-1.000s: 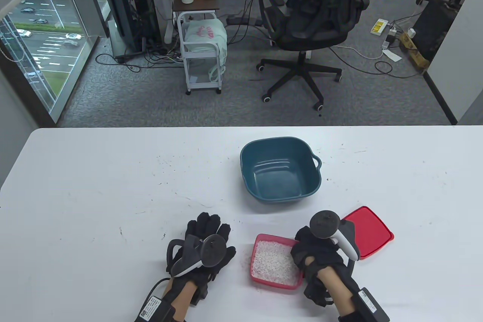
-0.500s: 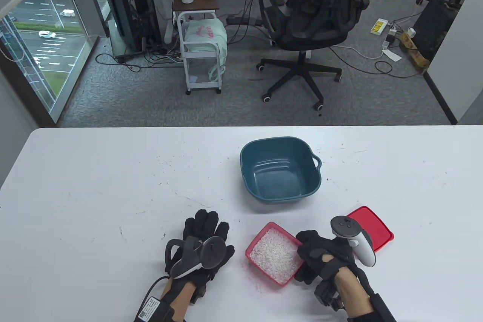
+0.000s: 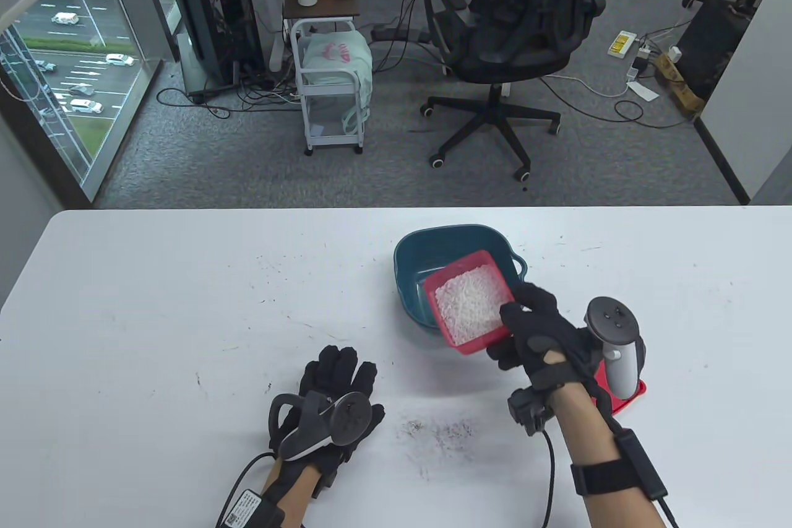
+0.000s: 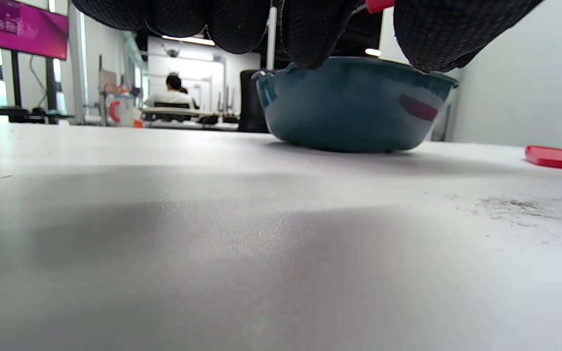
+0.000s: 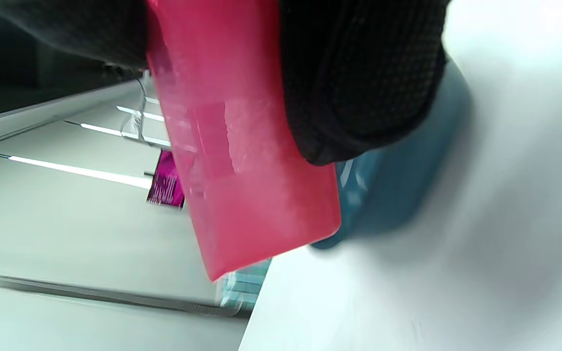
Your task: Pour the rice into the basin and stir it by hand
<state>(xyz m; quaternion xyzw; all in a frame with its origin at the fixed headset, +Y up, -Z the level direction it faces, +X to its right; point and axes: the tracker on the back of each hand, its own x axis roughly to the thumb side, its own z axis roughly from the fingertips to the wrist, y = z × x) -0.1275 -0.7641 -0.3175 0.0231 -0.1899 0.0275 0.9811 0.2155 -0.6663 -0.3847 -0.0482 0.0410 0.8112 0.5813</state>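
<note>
**Red box of rice held over the basin, left hand flat on the table**

Right hand [image 3: 533, 330]: reaches forward from the near edge, forearm angled toward the basin. Its fingers [image 5: 359, 83] grasp the near right corner of the red box [image 3: 468, 300], thumb on top of the rim, the rest curled beneath. The box is off the table, above the near right part of the basin, and roughly level. Box: square, shallow, translucent red plastic with rounded corners. The rice [image 3: 469, 302], white and granular, fills it.

Basin [image 3: 413, 255]: dark teal plastic, rounded square, glossy, with a small handle on its right side. It stands on the table.

Left hand [image 3: 331, 392]: rests palm down on the white table [image 3: 154, 305], fingers straight and released, grasping nothing.

Red lid [image 3: 632, 395]: flat, lies on the table near the right wrist, mostly hidden by the tracker.

Dark speckled scuffs [image 3: 442, 432] mark the matte tabletop between the hands.
</note>
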